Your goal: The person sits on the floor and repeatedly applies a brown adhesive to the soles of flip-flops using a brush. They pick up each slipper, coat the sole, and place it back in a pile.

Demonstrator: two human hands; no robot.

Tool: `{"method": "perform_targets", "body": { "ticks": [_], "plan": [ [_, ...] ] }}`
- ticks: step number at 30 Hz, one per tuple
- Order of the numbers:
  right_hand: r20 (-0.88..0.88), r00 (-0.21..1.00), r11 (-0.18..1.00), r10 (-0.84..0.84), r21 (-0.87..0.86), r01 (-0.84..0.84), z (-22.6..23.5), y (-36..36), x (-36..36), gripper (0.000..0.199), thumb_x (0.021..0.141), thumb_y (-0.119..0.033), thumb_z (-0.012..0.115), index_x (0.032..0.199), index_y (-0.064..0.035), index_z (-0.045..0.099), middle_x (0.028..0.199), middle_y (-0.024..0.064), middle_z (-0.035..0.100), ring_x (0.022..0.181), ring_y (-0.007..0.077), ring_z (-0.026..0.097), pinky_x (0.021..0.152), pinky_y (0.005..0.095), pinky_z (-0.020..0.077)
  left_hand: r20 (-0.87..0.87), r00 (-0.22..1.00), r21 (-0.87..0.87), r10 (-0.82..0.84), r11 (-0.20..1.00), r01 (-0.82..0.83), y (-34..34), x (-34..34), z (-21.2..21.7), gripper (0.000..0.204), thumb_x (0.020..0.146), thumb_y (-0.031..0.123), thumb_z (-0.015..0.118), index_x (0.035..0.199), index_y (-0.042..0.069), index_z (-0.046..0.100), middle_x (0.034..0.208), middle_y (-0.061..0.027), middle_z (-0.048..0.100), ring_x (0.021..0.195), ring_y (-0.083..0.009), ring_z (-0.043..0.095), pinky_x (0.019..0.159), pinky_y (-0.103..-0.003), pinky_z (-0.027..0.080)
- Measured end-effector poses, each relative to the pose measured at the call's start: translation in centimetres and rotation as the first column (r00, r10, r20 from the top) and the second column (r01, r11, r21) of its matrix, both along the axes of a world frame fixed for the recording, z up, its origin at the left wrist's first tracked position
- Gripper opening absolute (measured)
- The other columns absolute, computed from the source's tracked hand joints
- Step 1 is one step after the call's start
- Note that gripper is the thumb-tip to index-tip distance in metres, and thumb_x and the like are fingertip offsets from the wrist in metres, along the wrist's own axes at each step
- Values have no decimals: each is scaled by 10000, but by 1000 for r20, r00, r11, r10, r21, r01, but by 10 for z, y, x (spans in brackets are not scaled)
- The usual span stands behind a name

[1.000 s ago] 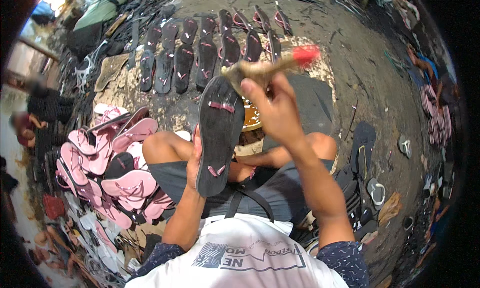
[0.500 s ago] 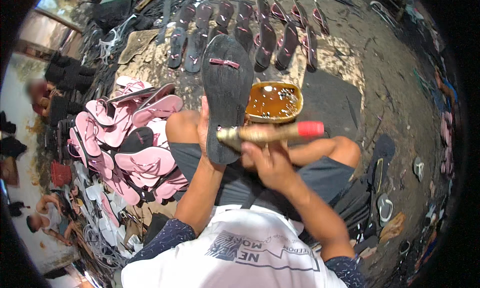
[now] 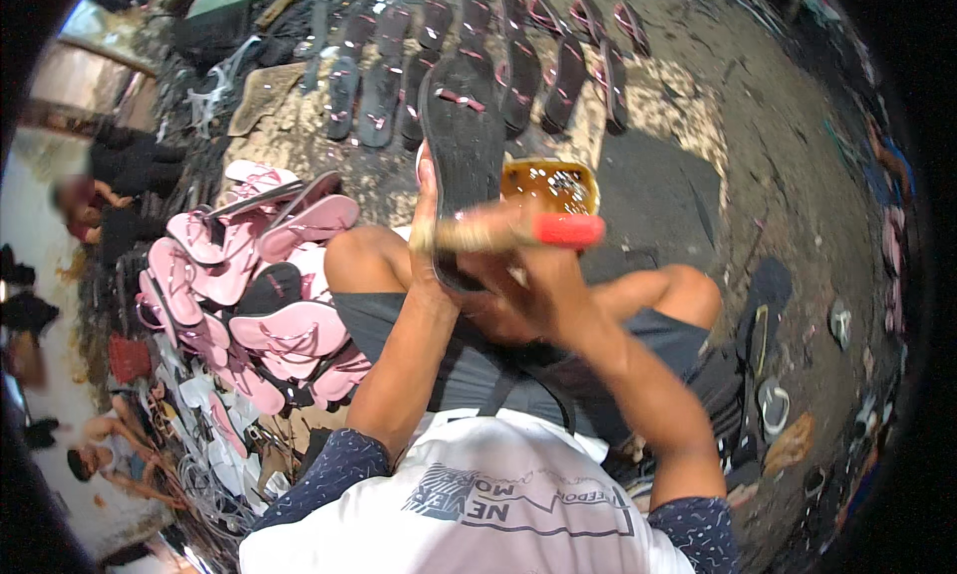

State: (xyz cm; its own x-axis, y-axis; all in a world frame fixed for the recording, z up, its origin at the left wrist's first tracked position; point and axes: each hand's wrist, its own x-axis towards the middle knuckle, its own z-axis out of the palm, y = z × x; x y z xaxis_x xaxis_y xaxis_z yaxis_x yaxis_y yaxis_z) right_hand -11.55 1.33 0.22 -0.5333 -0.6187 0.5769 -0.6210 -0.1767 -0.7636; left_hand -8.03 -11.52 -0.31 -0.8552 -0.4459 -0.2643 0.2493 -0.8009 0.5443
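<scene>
My left hand [image 3: 426, 215] is closed round the heel half of a black flip-flop sole [image 3: 465, 141], held upright with its dark underside toward me. A small maroon strap end crosses the sole near the toe. In my right hand [image 3: 533, 280], smeared by motion, is a brush [image 3: 568, 229] with a pale handle and red end. It lies across the lower part of the sole, and its working tip is too blurred to make out. Just behind the brush stands a rectangular tub [image 3: 592, 207] of shiny amber liquid, partly hidden by my right hand.
Pink flip-flops [image 3: 289, 330] lie heaped on the left. Dark soles with maroon straps [image 3: 377, 96] are set in rows on a worn board [image 3: 673, 91] ahead. A black mat [image 3: 648, 190] lies right of the tub. Two people [image 3: 110, 439] sit at far left.
The sole has shifted slightly right and tilted away. My right hand and the brush have moved up and left across it, with the red end now nearer the sole.
</scene>
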Motion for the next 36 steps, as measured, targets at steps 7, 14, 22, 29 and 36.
{"method": "perform_targets", "body": {
  "ticks": [7, 14, 22, 29, 36],
  "plan": [
    [585, 691, 831, -424, -51, 554, -17, 83, -68, 317, 990, -238, 676, 1145, 36, 641, 1045, 81, 698, 944, 159, 620, 851, 327, 499, -57, 994, -27, -91, 996, 90, -65, -81, -26, 503, 1008, 462, 525, 1299, 60, 605, 1160, -148, 705, 973, -297, 706, 799, -401, 611],
    [688, 277, 293, -670, -98, 951, -124, 171, -187, 265, 1035, -281, 616, 1075, -20, 584, 967, -17, 569, 867, 85, 496, 791, 267, 422, 257, 871, -320, -419, 813, 486, 29, -258, -91, 384, 1036, 343, 529, 1268, 47, 606, 1181, -102, 695, 1027, -252, 680, 892, -415, 561],
    [781, 220, 299, -585, -45, 953, -162, 187, -210, 227, 1036, -261, 608, 1133, -57, 583, 963, -33, 591, 824, 56, 516, 718, 237, 423, 580, 792, -499, -190, 686, 529, 146, -419, -233, 276, 1036, 278, 512, 1100, 46, 647, 781, -66, 640, 515, -168, 532, 424, -350, 377],
    [791, 223, 308, -570, -46, 950, -168, 195, -223, 212, 1035, -277, 612, 1101, -77, 590, 942, -50, 601, 772, 33, 508, 658, 223, 412, 662, 654, -331, -366, 640, 694, 169, -415, -184, 357, 1037, 363, 493, 1167, 54, 618, 836, -66, 628, 614, -208, 571, 647, -365, 507],
    [720, 83, 333, -689, 213, 919, -168, 170, -215, 401, 1012, -428, 610, 1108, -39, 618, 968, 32, 634, 827, 119, 584, 682, 267, 458, 387, 724, -577, -571, 462, 674, 64, -194, -80, 361, 1069, 384, 507, 1198, 70, 630, 878, -7, 647, 721, -55, 579, 615, -232, 473]
  ]
}}
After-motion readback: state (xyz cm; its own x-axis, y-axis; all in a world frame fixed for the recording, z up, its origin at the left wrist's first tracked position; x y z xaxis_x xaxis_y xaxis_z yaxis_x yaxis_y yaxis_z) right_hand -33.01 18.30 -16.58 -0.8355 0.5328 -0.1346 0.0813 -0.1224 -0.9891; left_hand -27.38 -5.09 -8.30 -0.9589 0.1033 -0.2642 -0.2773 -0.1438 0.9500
